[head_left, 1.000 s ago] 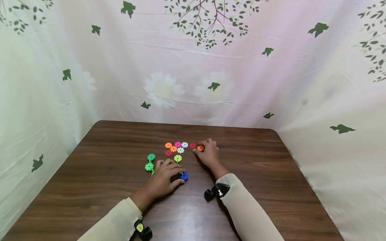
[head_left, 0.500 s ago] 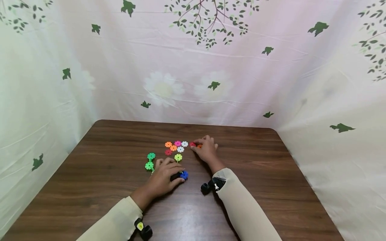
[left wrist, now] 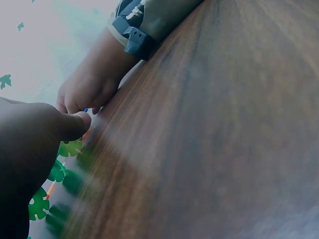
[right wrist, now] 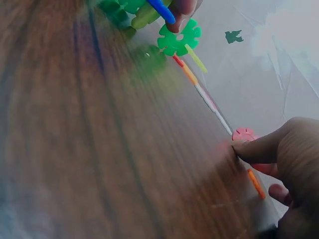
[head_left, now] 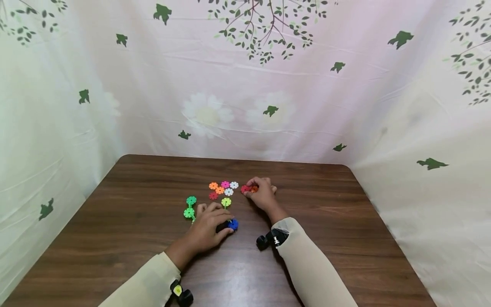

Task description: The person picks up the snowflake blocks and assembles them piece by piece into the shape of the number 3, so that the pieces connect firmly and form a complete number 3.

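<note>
My right hand (head_left: pixel 264 194) pinches a red notched building disc (head_left: pixel 244 189) between thumb and fingertips at the table's far part; the right wrist view shows that red disc (right wrist: pixel 243 133) tipped up from the table. Under the hand lies an orange disc (right wrist: pixel 256 184), partly covered. My left hand (head_left: pixel 209 226) curls over a chain of joined discs and hides much of it. A blue disc (head_left: pixel 233 224) shows by its thumb, green discs (head_left: pixel 189 212) on its far left, and a yellow-green disc (head_left: pixel 226 202) beyond its fingers.
Loose flat discs lie in a cluster between the hands: orange (head_left: pixel 213 186), pink (head_left: pixel 225 184), white (head_left: pixel 234 185) and dark red (head_left: pixel 212 195). The brown wooden table (head_left: pixel 326 238) ends at a printed curtain (head_left: pixel 238 140) at the back and sides.
My right hand has shifted left from the orange disc to the red one, which it now pinches and has drawn slightly nearer. The left hand holds its place.
</note>
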